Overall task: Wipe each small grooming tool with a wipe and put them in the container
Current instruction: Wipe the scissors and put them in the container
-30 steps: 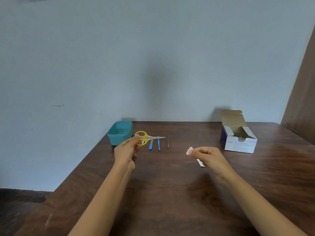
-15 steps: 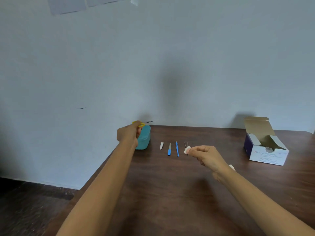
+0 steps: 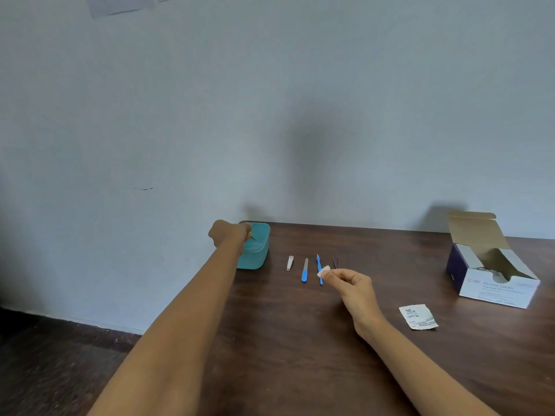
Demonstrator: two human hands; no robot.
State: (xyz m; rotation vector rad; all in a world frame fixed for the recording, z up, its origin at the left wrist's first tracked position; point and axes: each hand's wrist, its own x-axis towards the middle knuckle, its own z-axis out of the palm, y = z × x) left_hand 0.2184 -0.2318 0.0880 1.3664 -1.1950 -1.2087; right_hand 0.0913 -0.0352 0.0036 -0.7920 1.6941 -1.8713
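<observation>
Fingers (image 3: 245, 229) of the left hand (image 3: 228, 235) grip a yellow tool (image 3: 250, 235), mostly hidden, over the teal container (image 3: 261, 256) at the table's (image 3: 300, 340) far left corner. Right hand (image 3: 351, 283) pinches a wipe (image 3: 324, 270) above a row of tools (image 3: 305, 270) just right of the container. Risk: a careless drop could miss, or knock the container off the edge.

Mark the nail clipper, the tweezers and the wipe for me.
nail clipper (image 3: 289, 263): head view, middle of its metal body.
tweezers (image 3: 336, 261): head view, on the thin dark prongs.
wipe (image 3: 324, 270): head view, centre of the small white fold.
</observation>
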